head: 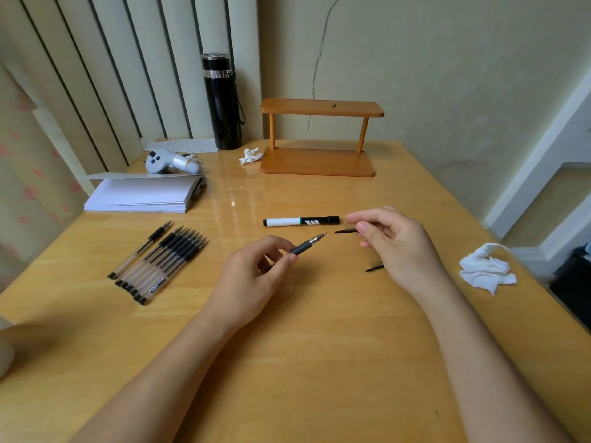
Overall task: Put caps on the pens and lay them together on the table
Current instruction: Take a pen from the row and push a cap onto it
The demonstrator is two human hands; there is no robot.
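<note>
Above the counter [319,362], mid-frame: left hand [252,279] pinching an uncapped gel pen [308,244], tip aimed right; right hand [393,241] with fingers [363,226] closed on a clear cap [347,230], mouth just short of the tip, not yet touching; spare cap [374,266] lying under the right hand; row of pens [163,263] at left, apparently uncapped; marker [300,221] just beyond. Risk: slight misalignment, tip catching the cap rim, ink smeared on skin; loose pinch, cap dropped.

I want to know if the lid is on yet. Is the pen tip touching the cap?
Apart. The head view shows bare table between the pen tip in the left hand and the cap in the right hand.
</note>
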